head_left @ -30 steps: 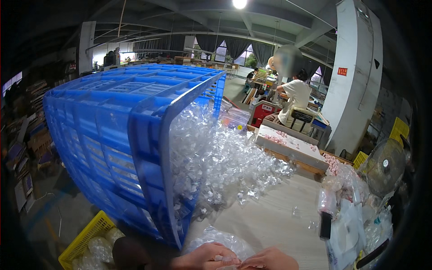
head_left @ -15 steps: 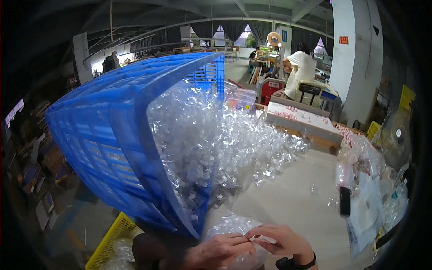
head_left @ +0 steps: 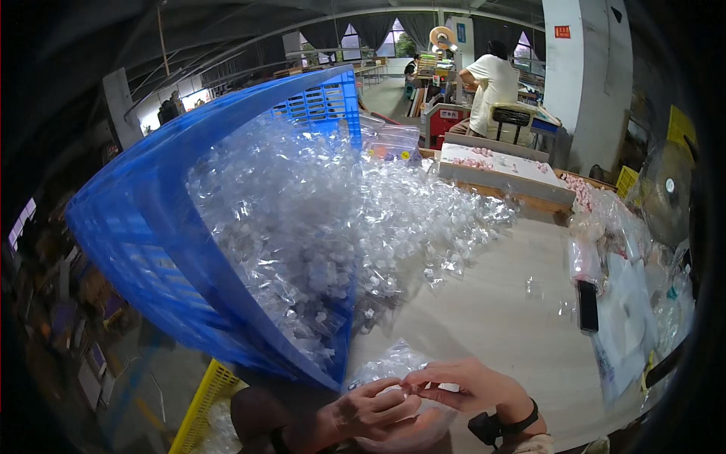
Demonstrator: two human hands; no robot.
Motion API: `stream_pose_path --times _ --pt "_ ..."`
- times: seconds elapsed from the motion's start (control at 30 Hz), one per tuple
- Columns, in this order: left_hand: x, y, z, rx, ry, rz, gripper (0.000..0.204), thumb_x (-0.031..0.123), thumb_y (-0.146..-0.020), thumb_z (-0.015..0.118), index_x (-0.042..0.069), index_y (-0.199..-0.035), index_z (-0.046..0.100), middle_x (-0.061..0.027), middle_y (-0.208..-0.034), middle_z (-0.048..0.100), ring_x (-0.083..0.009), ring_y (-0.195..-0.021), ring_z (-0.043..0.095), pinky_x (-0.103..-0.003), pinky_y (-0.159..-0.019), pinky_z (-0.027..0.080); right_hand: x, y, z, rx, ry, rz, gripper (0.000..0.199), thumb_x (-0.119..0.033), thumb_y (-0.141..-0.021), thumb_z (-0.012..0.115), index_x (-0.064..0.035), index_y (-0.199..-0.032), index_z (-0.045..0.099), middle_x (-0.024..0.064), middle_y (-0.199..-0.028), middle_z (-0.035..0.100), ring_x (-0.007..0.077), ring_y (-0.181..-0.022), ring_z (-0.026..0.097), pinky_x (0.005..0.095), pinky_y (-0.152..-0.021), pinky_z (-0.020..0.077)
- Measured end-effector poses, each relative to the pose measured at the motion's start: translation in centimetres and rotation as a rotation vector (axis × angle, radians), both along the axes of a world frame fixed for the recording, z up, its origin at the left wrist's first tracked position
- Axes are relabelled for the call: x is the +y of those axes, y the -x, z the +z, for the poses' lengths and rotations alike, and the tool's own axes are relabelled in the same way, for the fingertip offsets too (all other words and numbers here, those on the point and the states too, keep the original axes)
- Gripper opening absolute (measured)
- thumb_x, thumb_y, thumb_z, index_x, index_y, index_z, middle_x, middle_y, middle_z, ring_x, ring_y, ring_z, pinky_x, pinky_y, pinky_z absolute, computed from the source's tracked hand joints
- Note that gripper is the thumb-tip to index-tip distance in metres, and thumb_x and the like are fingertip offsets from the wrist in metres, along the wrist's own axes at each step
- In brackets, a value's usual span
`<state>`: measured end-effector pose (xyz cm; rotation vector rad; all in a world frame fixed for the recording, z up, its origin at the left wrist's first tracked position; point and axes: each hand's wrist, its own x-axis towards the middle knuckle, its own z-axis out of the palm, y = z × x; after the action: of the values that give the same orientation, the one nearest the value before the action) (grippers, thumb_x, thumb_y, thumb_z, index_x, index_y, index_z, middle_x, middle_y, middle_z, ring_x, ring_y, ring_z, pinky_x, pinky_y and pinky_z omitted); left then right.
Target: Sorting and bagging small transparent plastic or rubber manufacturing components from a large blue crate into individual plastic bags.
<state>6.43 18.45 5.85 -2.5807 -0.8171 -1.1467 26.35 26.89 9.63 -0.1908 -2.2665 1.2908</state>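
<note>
My left hand (head_left: 372,412) and my right hand (head_left: 470,384) meet low at the table's near edge, fingertips touching. Both are closed in a pinch on something too small to make out. Beneath and behind them is a clear plastic bag (head_left: 397,359), partly covered by my fingers. A large blue slatted crate (head_left: 162,219) lies tipped on its side to the left, its mouth facing right. Small clear packets with white bits inside (head_left: 283,204) fill it and spill in a heap across the table (head_left: 484,303).
A black phone (head_left: 587,306) lies at the right beside clear plastic sheets (head_left: 628,325). Behind the heap stands a shallow white tray (head_left: 507,168) with small pink pieces. A yellow basket (head_left: 198,405) sits lower left. Farther back a person in a white shirt (head_left: 495,94) works.
The view has shifted a little, showing more of the crate's mouth. My hands stay together over the bag, fingertips still pinched, with the right wrist slightly further right.
</note>
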Motion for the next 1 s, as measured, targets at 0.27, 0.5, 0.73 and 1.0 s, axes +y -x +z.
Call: stream_pose_path --times 0.27,0.5,0.73,1.0 --pt "-0.7 1.1 -0.7 -0.046 0.006 0.051 0.023 0.009 -0.067 0.063 0.007 -0.090 0.064 -0.0092 -0.091 0.059 -0.0253 -0.081 0.060 -0.040 -0.071 0.051 0.0 -0.4 -0.5 0.000 -0.028 -0.015 0.031 0.003 -0.076 0.063 -0.0078 -0.105 0.059 0.0057 -0.096 0.060 0.0217 -0.081 0.061 0.0297 -0.060 0.0495" --pt "-0.1 0.2 3.8 0.213 -0.050 0.076 0.019 0.007 -0.069 0.066 0.012 -0.087 0.062 0.0010 -0.080 0.056 -0.0120 -0.066 0.056 -0.023 -0.063 0.049 0.1 -0.4 0.5 -0.119 -0.603 -0.232 0.017 -0.015 -0.074 0.061 -0.0119 -0.090 0.058 0.0011 -0.083 0.054 0.0190 -0.073 0.057 0.0310 -0.052 0.0454" --pt "-1.1 -0.1 5.1 0.173 0.059 0.042 0.016 0.007 -0.063 0.063 0.007 -0.079 0.061 -0.0064 -0.081 0.058 -0.0217 -0.066 0.058 -0.035 -0.056 0.048 0.2 -1.6 1.1 -0.305 -0.498 -0.102 0.012 -0.023 -0.092 0.051 -0.0126 -0.096 0.055 0.0053 -0.080 0.057 0.0247 -0.080 0.060 0.0391 -0.058 0.0461" --pt "-2.8 0.8 7.2 0.234 0.315 -0.159 0.016 0.013 -0.062 0.062 0.011 -0.077 0.055 -0.0036 -0.066 0.044 -0.0190 -0.056 0.050 -0.031 -0.046 0.040 2.7 -3.0 0.0 -0.386 -0.478 -0.108 0.015 -0.026 -0.093 0.051 -0.0128 -0.096 0.058 0.0061 -0.078 0.065 0.0298 -0.072 0.062 0.0409 -0.059 0.0462"
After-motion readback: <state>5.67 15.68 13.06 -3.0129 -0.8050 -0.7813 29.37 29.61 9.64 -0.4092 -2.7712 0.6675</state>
